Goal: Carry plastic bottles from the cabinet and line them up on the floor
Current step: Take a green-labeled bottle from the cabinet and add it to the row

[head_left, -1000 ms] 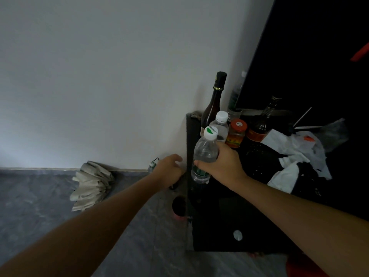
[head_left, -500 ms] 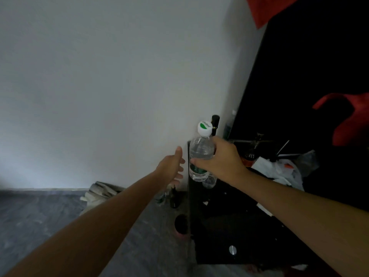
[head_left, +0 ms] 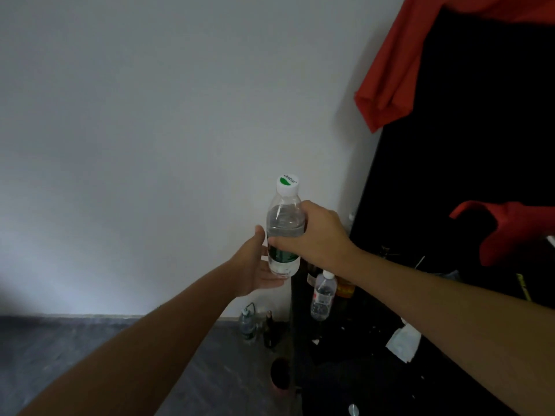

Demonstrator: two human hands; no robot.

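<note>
Above the cabinet point(head_left: 345, 370), right hand point(head_left: 318, 235) grips green-labelled bottle point(head_left: 283, 232); left hand point(head_left: 255, 271) open beneath.

Held bottle point(head_left: 283, 232): clear plastic, white cap with a green leaf mark, dark green label band. Second bottle point(head_left: 322, 297) on the cabinet: clear, white cap, white label with red print. Cabinet point(head_left: 354, 370): glossy black. Wall point(head_left: 150, 130): plain white-grey. Floor point(head_left: 75, 355): dark grey, faintly veined. Hanging garment point(head_left: 390, 70): red-orange. Floor bottle point(head_left: 247, 325): clear with green label. Crumpled paper point(head_left: 404, 345): white.
</note>
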